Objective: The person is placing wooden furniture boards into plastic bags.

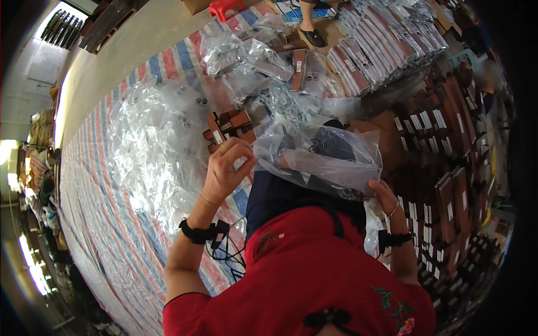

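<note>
- Fingers (242, 150) of the left hand (223, 171): thumb and index closed in a pinch on the left end of a clear plastic bag (342, 154).
- Right hand (384, 199): fingertips touching the bag's lower right corner; cannot tell whether they are closed on it.
- Bag position: stretched between the 2 hands, in front of the person's red shirt (319, 257) and above the dark-clad lap. Contents, if any, not clear through the film.
- Just beyond the left hand: small heap of short brown pieces (240, 120), at least 1 with a white label.
- Left: large heap of crumpled clear bags (159, 145) on a red, blue and white striped sheet (89, 168).
- Far right: bagged brown lengths (384, 47) in a stack.
- Right: rows of brown pieces (459, 123) with white labels on their ends.
- Far side: 1 dark shoe (314, 37) on another person's foot; red stool (226, 8).
- Forearms: 2 black straps (197, 232), 1 per arm.
</note>
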Tool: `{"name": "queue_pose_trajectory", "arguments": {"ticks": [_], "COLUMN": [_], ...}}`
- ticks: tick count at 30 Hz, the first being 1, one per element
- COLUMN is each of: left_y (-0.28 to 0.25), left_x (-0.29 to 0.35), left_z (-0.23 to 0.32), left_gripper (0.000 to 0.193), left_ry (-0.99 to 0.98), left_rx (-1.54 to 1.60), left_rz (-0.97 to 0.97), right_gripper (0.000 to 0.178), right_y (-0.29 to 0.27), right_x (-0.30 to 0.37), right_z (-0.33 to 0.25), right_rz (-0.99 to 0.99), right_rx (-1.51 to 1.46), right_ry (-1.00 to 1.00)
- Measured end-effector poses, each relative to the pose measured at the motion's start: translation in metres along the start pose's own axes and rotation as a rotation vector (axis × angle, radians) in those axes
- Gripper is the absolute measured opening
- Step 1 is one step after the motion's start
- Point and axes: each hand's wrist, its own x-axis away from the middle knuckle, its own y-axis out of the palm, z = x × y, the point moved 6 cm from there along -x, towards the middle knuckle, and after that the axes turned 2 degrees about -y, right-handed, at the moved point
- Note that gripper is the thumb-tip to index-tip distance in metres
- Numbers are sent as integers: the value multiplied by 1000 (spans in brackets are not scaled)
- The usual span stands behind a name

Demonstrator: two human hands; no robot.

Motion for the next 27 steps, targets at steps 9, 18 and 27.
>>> {"name": "queue_pose_trajectory", "arguments": {"ticks": [9, 18, 27], "left_y": [20, 59, 108], "left_x": [27, 28, 5], "left_z": [-37, -71, -97], "left_gripper": [22, 66, 57], "left_ry": [-472, -932, -347], "left_rx": [691, 1428, 1140], "left_rz": [-406, -507, -685], "right_gripper": [52, 57, 55], "right_y": [9, 8, 5], "right_x": [5, 2, 1], "right_z": [-10, -6, -4], "right_rz": [-46, -40, -64], "right_rx": [66, -29, -1], "right_ry": [6, -3, -19]}}
